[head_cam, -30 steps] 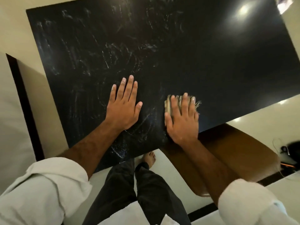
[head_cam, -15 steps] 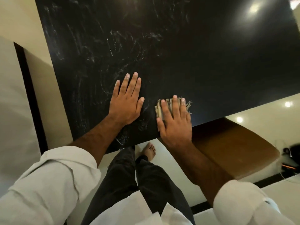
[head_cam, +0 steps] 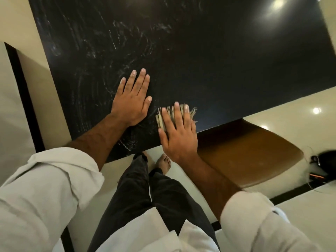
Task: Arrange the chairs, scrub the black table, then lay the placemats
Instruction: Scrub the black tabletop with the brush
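The black table (head_cam: 227,70) fills the upper view, its left half streaked with whitish soapy swirls. My left hand (head_cam: 131,99) lies flat on the tabletop, fingers straight and spread. Just to its right, near the table's front edge, my right hand (head_cam: 177,131) presses straight fingers down on a frayed beige scrubbing pad (head_cam: 161,116); most of the pad is hidden under the fingers. A brown chair seat (head_cam: 251,151) sits tucked against the table's front edge on the right.
Glossy cream floor (head_cam: 291,106) surrounds the table, with a black inlay strip (head_cam: 23,91) at the left. My legs and a bare foot (head_cam: 164,163) stand below the table edge. A dark object with cables (head_cam: 325,159) lies on the floor at the far right.
My right hand has dragged the pad back toward the front edge and leftward, closer to my left hand. The left hand has stayed planted on the table.
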`<state>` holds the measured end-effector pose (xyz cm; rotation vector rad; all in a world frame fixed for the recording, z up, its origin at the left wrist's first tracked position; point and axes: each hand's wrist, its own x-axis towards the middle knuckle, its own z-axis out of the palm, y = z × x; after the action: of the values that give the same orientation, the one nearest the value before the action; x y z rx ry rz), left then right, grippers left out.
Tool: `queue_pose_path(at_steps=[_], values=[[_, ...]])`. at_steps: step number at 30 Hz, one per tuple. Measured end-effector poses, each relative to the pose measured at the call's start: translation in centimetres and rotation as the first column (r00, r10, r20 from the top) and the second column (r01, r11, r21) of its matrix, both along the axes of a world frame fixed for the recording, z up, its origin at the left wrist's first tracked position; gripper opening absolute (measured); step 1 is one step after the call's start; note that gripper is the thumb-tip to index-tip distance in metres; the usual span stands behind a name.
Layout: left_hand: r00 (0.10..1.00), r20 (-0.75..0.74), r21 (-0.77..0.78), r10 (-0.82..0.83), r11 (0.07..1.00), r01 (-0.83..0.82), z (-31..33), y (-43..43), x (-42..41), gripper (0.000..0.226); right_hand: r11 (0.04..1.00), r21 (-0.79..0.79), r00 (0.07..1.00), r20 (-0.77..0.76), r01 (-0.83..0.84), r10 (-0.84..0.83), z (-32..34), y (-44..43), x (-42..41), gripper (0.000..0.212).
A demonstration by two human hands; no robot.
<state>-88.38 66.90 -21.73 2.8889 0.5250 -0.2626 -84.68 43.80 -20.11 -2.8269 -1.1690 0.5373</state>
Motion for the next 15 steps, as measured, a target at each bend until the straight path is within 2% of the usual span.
queue_pose_path(at_steps=[2,4,8,11,15], values=[[1.000,0.002,0.005,0.009,1.000,-0.009,0.1,-0.1,0.1,0.076,0.999,-0.034,1.000,-0.005,0.029,-0.029,0.1,-1.9,1.1,0.074],[1.000,-0.016,-0.004,0.009,1.000,-0.009,0.1,0.0,0.2,0.076,0.989,-0.032,0.989,0.033,0.142,-0.141,0.0,-2.3,4.1,0.073],[1.000,-0.019,0.012,0.007,1.000,-0.007,0.0,0.1,0.4,0.076,0.956,0.041,0.950,0.107,0.290,-0.293,-1.0,1.9,9.2,0.074],[1.000,-0.007,0.014,0.005,1.000,-0.005,-0.2,0.0,0.1,0.076,0.974,0.067,0.966,0.126,0.217,-0.224,-1.4,5.9,7.9,0.076],[1.000,-0.004,0.006,0.001,1.000,-0.001,0.2,-0.1,-0.1,0.075,0.997,0.070,0.998,0.054,-0.022,0.018,-0.7,4.6,1.3,0.073]])
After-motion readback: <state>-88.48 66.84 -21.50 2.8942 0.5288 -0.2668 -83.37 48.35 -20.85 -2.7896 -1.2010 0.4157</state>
